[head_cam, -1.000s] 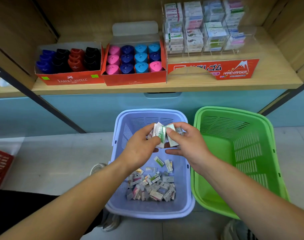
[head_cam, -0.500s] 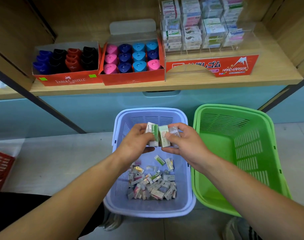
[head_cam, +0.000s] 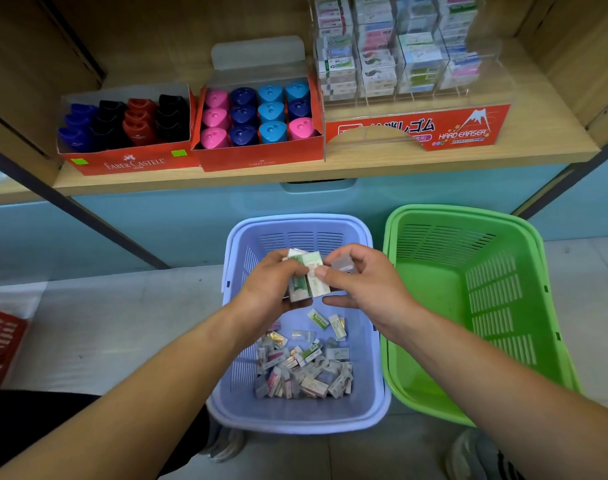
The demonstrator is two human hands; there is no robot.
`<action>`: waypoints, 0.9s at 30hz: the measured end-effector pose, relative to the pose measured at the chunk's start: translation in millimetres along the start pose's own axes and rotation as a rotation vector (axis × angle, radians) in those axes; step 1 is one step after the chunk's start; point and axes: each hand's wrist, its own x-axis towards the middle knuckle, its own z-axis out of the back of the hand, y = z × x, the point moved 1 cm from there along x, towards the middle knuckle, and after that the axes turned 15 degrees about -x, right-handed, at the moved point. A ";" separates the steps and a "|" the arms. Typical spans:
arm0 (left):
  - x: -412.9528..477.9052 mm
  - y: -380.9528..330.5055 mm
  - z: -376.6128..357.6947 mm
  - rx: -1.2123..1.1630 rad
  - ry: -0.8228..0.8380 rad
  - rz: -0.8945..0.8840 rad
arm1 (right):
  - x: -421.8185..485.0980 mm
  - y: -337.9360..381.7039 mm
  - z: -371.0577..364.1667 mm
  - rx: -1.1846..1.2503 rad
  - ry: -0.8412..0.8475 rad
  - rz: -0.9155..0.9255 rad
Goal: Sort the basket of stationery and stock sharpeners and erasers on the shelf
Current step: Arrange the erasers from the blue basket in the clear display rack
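Erasers in green-and-white sleeves, a small stack standing upright, are held above the far half of the purple basket, between the two hands. The left hand grips the stack from the left, fingers curled behind it and thumb across its front. The right hand pinches the stack's right edge between thumb and forefinger. A pale translucent piece shows under its other curled fingers; what it is cannot be told.

Below the hands, loose erasers lie heaped on the near part of the basket's floor, with a few scattered just beyond the heap. Just right of the purple basket stands a green basket, their rims almost touching. A red basket shows at the left edge.

On the wooden shelf beyond, the left red box holds dark sharpeners in blue, black and red. Touching its right side, the right red box holds bright sharpeners in pink, navy and light blue. Right of that stands a clear eraser display, its columns stacked with packets.
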 end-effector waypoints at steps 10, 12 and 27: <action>1.4 0.1 9.9 -0.007 0.053 -0.022 | -1.4 3.2 -1.6 0.206 0.132 -0.065; 2.1 -1.8 10.9 -0.035 0.053 -0.022 | -1.1 4.3 1.1 0.192 0.120 -0.064; -1.6 -29.2 -34.6 -0.049 0.113 -0.127 | -9.8 34.8 31.0 0.192 -0.163 0.096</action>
